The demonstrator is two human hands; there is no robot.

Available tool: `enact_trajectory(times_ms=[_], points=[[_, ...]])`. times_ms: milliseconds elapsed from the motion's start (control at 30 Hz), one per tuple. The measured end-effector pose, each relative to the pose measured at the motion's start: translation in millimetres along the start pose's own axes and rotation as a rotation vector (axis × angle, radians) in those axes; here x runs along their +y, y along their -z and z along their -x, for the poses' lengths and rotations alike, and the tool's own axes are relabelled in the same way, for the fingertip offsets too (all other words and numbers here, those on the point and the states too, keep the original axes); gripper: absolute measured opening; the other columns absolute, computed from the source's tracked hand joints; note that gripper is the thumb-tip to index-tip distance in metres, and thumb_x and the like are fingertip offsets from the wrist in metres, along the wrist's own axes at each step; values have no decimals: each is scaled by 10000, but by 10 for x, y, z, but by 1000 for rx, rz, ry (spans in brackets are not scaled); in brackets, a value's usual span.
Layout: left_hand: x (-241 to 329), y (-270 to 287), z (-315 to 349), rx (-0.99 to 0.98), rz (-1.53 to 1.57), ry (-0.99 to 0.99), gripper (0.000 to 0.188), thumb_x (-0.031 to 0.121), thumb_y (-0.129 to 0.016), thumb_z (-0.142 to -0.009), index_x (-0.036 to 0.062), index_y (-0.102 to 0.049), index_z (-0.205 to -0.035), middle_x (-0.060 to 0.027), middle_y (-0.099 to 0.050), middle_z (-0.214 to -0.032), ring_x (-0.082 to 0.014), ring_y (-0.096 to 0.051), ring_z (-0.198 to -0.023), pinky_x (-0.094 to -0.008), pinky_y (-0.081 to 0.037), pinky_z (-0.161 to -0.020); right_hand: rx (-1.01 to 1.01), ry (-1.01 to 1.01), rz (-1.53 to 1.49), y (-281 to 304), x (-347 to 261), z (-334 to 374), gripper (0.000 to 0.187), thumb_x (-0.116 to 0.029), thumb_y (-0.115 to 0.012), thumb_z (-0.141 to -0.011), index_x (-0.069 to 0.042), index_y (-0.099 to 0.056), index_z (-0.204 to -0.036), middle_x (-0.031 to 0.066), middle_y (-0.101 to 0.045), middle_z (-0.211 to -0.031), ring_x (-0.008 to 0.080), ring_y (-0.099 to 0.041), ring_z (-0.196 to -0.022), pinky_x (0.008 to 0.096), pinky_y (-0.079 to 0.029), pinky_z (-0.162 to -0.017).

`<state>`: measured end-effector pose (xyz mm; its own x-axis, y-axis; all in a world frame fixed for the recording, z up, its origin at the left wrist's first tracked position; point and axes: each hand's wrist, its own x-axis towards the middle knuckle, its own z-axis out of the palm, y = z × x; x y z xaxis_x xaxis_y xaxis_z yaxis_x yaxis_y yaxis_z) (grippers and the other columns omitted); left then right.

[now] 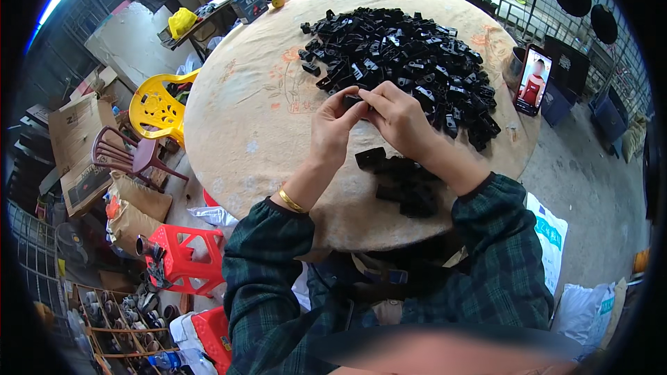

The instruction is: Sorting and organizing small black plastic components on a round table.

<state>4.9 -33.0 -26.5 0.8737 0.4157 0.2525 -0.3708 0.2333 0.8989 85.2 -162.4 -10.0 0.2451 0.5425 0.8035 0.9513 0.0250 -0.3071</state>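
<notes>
My left hand [331,125] and my right hand [397,117] meet above the middle of the round table [243,132]. Between their fingertips they pinch a small black plastic part [352,101], mostly covered by the fingers. Just beyond my hands spreads a large heap of similar black plastic parts [396,55]. A smaller group of black parts [410,187] lies closer to me, below my right wrist. The cloth on the table is beige with orange flower prints.
At the table's right edge a phone [533,80] stands upright, its screen lit. A yellow chair [156,107], a dark red chair [132,153] and a red stool [184,257] stand to the left. White sacks [587,312] sit on the floor at right.
</notes>
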Motion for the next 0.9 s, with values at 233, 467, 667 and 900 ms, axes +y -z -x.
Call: enact_trajectory(times_ms=[233, 467, 667, 900], points=[[286, 27, -72, -154, -398, -24, 349, 91, -628, -840, -27, -533, -1155, -81, -642, -861, -118, -604, -782, -236, -489, -741, -90, -265, -477, 194, 346, -54, 237, -30, -651, -805, -18, -650, -1041, 66, -623, -985, 110, -604, -731, 252, -524, -646], [346, 143, 13, -700, -1260, 90, 288, 237, -671, -810, 40, -635, -1017, -123, -634, -856, -225, -598, -773, -325, -478, -709, 70, -198, 229, 360, 976, -21, 163, -87, -620, -806, -34, -668, -952, 112, -657, -832, 244, -613, -746, 312, -478, -679], [50, 343, -186, -360, -1306, -280, 242, 143, -692, -755, 65, -658, -982, -106, -603, -891, -261, -564, -842, -349, -465, -755, -278, -242, 595, 51, 820, -33, 163, -208, -662, -764, -93, -695, -874, 32, -640, -876, 222, -565, -926, 334, -491, -769], [-85, 220, -180, -334, -1522, -361, 310, 54, -677, -719, 61, -638, -1026, -115, -544, -992, -313, -510, -983, -370, -452, -829, -250, -313, 476, 86, 888, -6, 118, -167, -651, -759, -93, -697, -840, 52, -644, -853, 239, -583, -892, 321, -498, -739]])
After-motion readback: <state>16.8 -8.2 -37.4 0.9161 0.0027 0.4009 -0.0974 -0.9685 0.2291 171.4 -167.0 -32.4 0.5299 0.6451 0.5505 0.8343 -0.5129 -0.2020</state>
